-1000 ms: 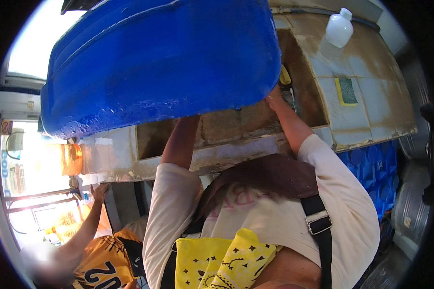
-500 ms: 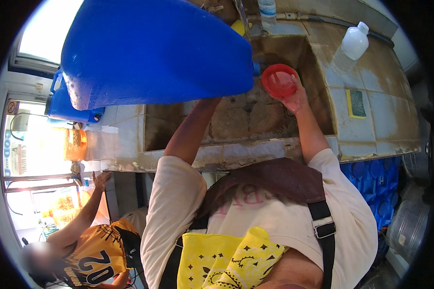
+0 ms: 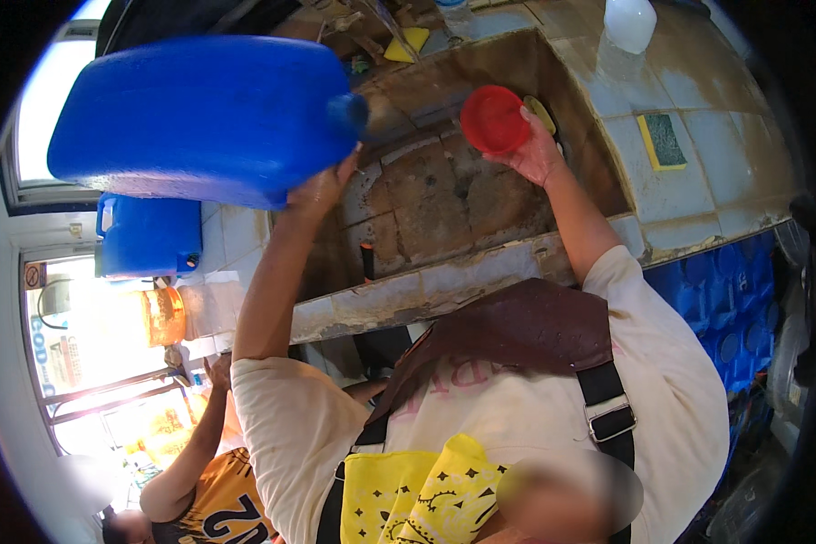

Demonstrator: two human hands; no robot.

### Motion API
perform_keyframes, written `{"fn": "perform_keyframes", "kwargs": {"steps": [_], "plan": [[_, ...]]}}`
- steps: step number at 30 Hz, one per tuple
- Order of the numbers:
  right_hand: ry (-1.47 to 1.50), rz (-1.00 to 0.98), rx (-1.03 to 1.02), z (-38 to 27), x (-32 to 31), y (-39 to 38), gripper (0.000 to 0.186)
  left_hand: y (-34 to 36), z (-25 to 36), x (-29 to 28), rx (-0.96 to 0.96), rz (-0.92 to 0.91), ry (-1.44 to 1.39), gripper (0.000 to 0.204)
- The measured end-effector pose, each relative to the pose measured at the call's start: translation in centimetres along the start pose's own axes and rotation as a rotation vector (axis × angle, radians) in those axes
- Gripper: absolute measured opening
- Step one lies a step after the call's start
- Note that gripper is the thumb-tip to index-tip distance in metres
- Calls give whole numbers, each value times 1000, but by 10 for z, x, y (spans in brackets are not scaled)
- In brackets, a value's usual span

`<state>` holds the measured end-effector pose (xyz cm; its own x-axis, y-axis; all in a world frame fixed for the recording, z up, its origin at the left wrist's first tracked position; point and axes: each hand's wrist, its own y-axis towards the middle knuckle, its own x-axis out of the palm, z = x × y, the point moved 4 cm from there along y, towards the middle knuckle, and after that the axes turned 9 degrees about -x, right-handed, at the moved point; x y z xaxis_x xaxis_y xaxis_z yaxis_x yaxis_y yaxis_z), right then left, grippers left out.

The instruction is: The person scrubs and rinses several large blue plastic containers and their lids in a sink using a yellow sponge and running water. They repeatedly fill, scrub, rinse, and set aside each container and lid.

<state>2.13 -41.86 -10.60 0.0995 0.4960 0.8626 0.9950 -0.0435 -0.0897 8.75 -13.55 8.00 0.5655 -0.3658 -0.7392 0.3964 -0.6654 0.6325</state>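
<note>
Over sink (image 3: 444,195), hand (image 3: 322,186) under jerrycan (image 3: 199,118).

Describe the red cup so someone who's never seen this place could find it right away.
Start at the sunken stone sink set into the tiled counter. Above its far right corner, the right hand grips a small round cup tipped on its side. It is the only red thing there, unlike the big blue jug at the left hand.
</note>
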Motion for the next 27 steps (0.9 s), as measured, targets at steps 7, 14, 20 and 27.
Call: {"fn": "perform_keyframes", "kwargs": {"steps": [7, 14, 20, 27], "plan": [[-4, -10, 21, 4, -2, 2, 66, -6, -20, 21, -196, -228, 38, 34], [-22, 8, 52, 12, -9, 4, 65, 6, 5, 29, -39, -121, 185, 31], [-143, 75, 32, 19, -25, 11, 63, 8, 8, 28, -131, -121, 116, 29], [-630, 2, 108, 54, 6, 2, 65, 32, 26, 9, -277, -146, -65, 27]]}}
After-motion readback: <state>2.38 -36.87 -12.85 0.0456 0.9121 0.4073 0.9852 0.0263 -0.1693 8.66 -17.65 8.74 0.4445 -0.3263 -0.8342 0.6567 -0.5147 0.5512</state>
